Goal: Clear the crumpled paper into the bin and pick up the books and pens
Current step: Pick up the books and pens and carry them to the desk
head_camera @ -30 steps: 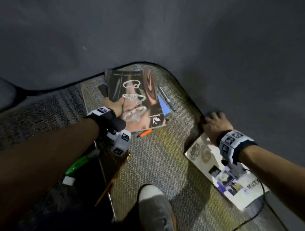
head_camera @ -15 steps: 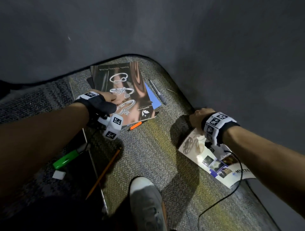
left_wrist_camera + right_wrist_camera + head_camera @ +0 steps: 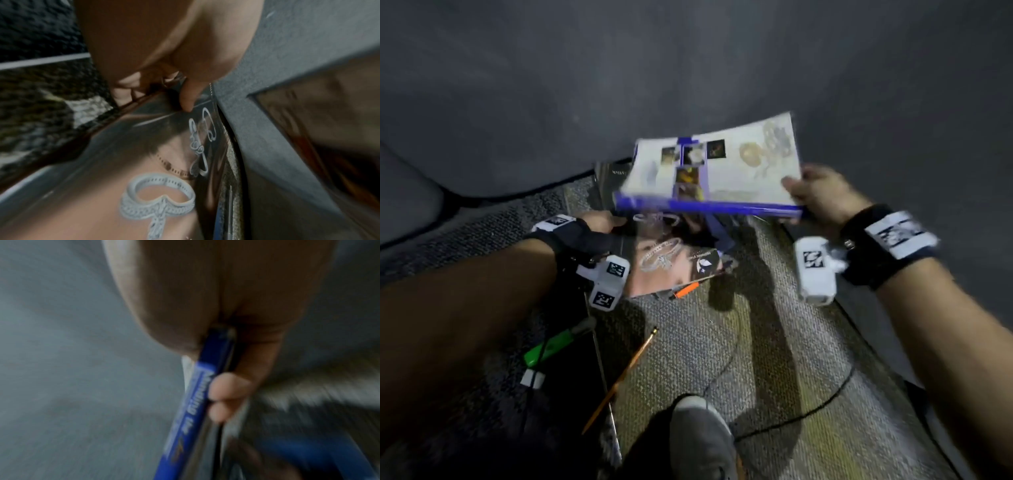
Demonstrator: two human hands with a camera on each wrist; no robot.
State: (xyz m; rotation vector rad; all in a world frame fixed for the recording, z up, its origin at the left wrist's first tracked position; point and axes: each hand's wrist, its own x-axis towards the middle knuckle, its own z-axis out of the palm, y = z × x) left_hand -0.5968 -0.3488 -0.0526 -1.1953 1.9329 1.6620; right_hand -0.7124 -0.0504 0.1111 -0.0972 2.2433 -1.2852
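While I watch from the head view, both hands are busy:
Right hand (image 3: 822, 195): I see it gripping the blue-spined book (image 3: 712, 171) by its right end — held in the air, over the far part of the jewellery magazine.
Left hand (image 3: 599, 222): thumb on top, fingers under the left edge of the jewellery magazine (image 3: 671, 260), which lies on the carpet (image 3: 756, 359).
Pens: orange pen (image 3: 686, 291) just near the magazine; pencil (image 3: 619, 380) and green marker (image 3: 551, 346) nearer, to the left.

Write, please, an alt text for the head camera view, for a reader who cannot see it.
The right hand lifts a white book with a blue spine above a dark jewellery magazine, which the left hand holds at its edge on the carpet. An orange pen, a pencil and a green marker lie on the floor near a grey shoe.
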